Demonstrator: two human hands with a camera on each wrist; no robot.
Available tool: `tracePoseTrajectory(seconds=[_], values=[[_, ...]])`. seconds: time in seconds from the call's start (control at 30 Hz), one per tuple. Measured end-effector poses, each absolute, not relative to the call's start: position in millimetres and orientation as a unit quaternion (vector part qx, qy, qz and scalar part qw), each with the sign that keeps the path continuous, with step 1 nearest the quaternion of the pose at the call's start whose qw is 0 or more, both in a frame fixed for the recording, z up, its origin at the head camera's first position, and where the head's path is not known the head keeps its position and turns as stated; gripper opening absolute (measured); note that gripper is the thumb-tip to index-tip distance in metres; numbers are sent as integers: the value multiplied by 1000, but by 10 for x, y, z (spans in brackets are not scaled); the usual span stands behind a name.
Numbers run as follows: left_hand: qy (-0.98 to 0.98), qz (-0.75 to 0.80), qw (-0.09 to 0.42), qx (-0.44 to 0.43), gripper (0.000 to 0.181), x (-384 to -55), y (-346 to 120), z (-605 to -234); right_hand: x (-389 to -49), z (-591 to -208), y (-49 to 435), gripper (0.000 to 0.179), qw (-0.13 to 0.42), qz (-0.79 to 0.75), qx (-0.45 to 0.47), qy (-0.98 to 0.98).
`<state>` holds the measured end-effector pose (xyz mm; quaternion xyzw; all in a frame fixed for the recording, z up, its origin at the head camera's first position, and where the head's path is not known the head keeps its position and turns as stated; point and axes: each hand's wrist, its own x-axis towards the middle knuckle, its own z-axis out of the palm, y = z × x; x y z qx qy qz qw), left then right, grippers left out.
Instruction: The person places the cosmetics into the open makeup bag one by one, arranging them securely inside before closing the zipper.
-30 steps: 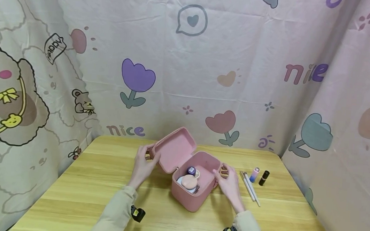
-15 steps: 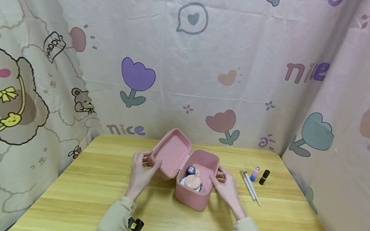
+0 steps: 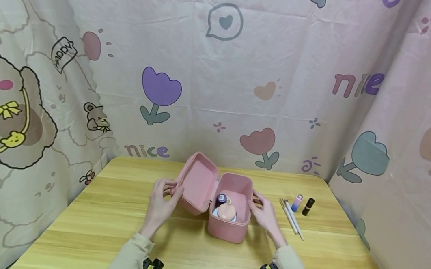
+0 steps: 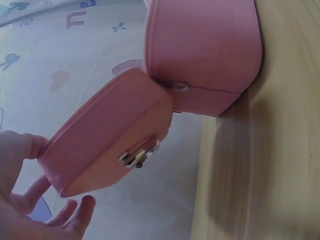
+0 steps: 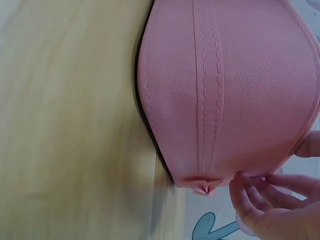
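Note:
A pink cosmetic case (image 3: 226, 230) stands on the wooden table with its lid (image 3: 199, 178) swung out to the left. My left hand (image 3: 161, 202) pinches the lid's outer edge, thumb on the inner side. In the left wrist view, a metal-fitted handle (image 4: 139, 156) shows on the lid's top. At the case's right side my right hand (image 3: 265, 216) grips the upper rim, as the right wrist view also shows close to the zipper edge. Inside lie a round peach powder puff (image 3: 227, 212) and a small dark purple-topped container (image 3: 221, 198), bunched toward the near left.
To the right on the table (image 3: 97, 221) lie slim white pencil-like sticks (image 3: 290, 218), a pink-to-blue tube (image 3: 297, 203) and a black lipstick tube (image 3: 308, 207). A patterned curtain (image 3: 211, 77) hangs behind the table and along both sides.
The case has turned so its near side faces me more squarely, and it sits slightly farther right. Its lid has swung left and lower with my left hand. My right hand keeps its hold.

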<state>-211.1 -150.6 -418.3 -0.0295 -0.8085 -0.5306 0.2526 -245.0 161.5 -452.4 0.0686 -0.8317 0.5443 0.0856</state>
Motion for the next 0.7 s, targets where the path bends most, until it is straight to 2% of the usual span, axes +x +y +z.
tracePoseTrajectory(seconds=[0.13, 0.37, 0.5, 0.7], values=[[-807, -555, 199, -37, 38, -2110, -1564, -4143, -2497, -4515, 1643, 50, 69, 552, 73, -828], [-794, -593, 98, -88, 66, -2183, -1689, -4071, -2570, -4513, 1681, 50, 47, 563, 85, -820], [-786, -609, 56, -90, 68, -2227, -1732, -4038, -2602, -4529, 1704, 50, 42, 564, 92, -819], [-775, -627, 22, -75, 65, -2269, -1745, -4009, -2621, -4530, 1720, 50, 37, 566, 89, -819]])
